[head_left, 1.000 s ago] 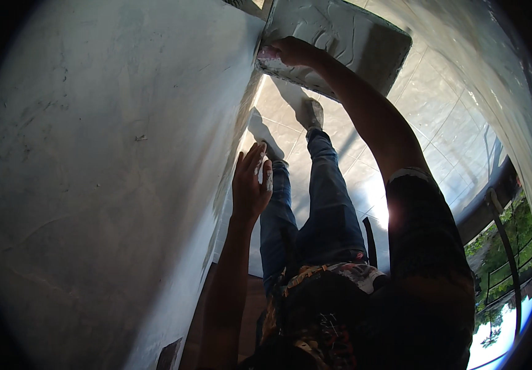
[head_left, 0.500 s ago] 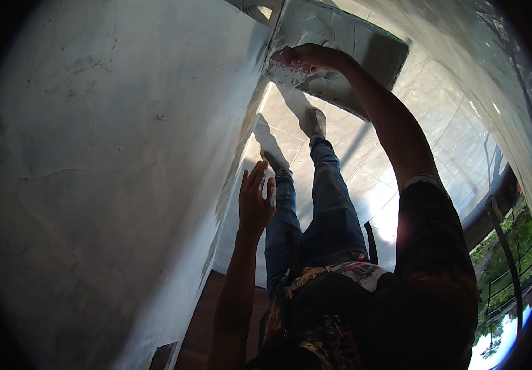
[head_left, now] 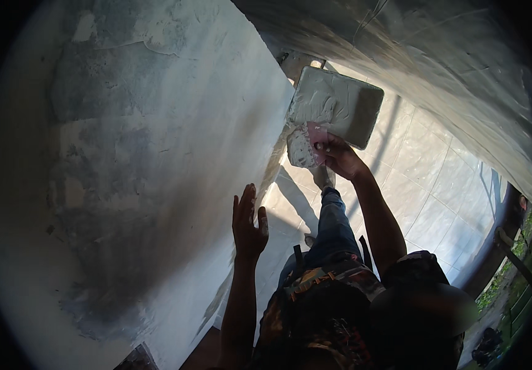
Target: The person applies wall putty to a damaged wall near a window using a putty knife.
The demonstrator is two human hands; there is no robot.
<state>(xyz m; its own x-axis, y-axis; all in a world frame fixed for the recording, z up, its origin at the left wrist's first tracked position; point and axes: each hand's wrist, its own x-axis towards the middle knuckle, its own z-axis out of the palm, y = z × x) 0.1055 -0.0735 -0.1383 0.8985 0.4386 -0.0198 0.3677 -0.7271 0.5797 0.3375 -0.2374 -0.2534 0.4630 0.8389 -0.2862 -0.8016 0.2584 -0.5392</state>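
Note:
My right hand [head_left: 343,158] is closed on a flat pinkish putty spreader [head_left: 318,135]. A thick coat of white plaster paste [head_left: 300,150] covers the spreader's face. Just beyond it, a rectangular tray [head_left: 369,123] holds more of the smeared paste and stands close to the wall's edge. My left hand [head_left: 249,227] is open, fingers stretched upward and thumb apart, with whitish smears on it. It holds nothing and hovers beside the large grey-white wall [head_left: 173,154]; whether it touches the surface I cannot tell.
Pale floor tiles [head_left: 414,154] run along the right, crossed by shadows. Another grey, streaked wall [head_left: 445,68] curves over the upper right. My foot [head_left: 323,177] is on the floor below the spreader. A dark post and greenery [head_left: 513,271] show at the lower right.
My right hand has come back from over the tray toward me, and the paste-loaded spreader now shows plainly. The view has shifted, showing more patchy wall. My left hand stays open.

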